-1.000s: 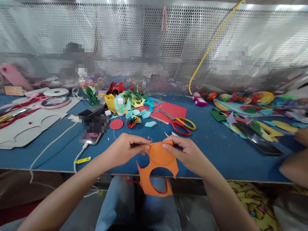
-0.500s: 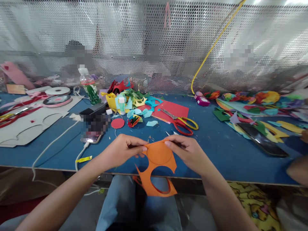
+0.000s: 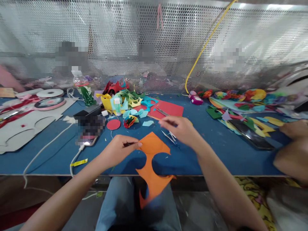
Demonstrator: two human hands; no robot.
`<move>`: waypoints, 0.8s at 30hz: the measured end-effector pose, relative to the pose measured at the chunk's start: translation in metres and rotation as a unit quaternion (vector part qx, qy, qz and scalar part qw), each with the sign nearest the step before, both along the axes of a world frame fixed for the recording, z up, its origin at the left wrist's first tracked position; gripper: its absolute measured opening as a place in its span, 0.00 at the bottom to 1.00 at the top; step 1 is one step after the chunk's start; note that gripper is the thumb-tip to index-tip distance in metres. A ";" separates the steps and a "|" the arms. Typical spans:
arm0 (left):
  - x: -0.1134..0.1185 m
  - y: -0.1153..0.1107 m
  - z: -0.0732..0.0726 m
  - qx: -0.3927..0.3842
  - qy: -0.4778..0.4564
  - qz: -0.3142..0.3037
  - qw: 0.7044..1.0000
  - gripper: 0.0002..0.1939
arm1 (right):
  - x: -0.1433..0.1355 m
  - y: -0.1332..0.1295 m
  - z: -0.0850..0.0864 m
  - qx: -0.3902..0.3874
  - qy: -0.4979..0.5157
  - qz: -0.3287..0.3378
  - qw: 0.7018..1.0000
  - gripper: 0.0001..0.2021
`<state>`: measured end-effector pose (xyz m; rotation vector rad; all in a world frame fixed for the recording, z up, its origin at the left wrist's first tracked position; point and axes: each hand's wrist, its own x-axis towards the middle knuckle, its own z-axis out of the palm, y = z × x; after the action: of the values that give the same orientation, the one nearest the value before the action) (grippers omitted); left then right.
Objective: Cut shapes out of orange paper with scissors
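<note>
An orange paper sheet [image 3: 154, 144] with round cut-outs hangs over the table's front edge, its upper left corner pinched in my left hand [image 3: 121, 149]. My right hand [image 3: 179, 128] is off the paper, fingers apart, above the scissors with red and yellow handles, which it mostly covers; the blades [image 3: 162, 112] show on the red paper [image 3: 172, 108]. Just below my right hand lie small metal tweezers or snips [image 3: 169, 137]. A red paper disc [image 3: 113, 124] and a multicoloured paper bundle [image 3: 130, 121] lie beyond my left hand.
A phone [image 3: 91, 131] with a white cable and a bottle [image 3: 84, 89] stand left. Paper scraps [image 3: 132, 98] are heaped at the back. Right are another phone [image 3: 251, 134], coloured paper pieces [image 3: 264, 125] and another person's arm [image 3: 292, 154].
My right hand has let go of the orange paper and moved up and away over the scissors. The sheet now hangs from my left hand alone, turned. The view has shifted slightly.
</note>
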<state>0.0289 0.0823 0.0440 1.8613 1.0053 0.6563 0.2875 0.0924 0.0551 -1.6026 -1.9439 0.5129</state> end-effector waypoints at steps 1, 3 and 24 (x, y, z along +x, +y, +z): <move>-0.002 0.002 -0.004 0.008 -0.015 0.021 1.000 0.12 | 0.015 0.013 -0.005 -0.005 -0.036 -0.042 0.998 0.12; -0.006 0.005 -0.013 0.016 -0.049 0.059 0.997 0.12 | 0.047 0.037 -0.021 -0.038 -0.107 -0.106 0.988 0.12; 0.009 -0.034 -0.042 -0.177 -0.396 0.239 0.869 0.12 | 0.072 0.039 -0.049 0.085 0.142 -0.277 0.947 0.17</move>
<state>0.0383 0.0484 0.0018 0.8554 0.9248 1.2945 0.3593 0.1311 0.0062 -1.7523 -1.2171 0.3108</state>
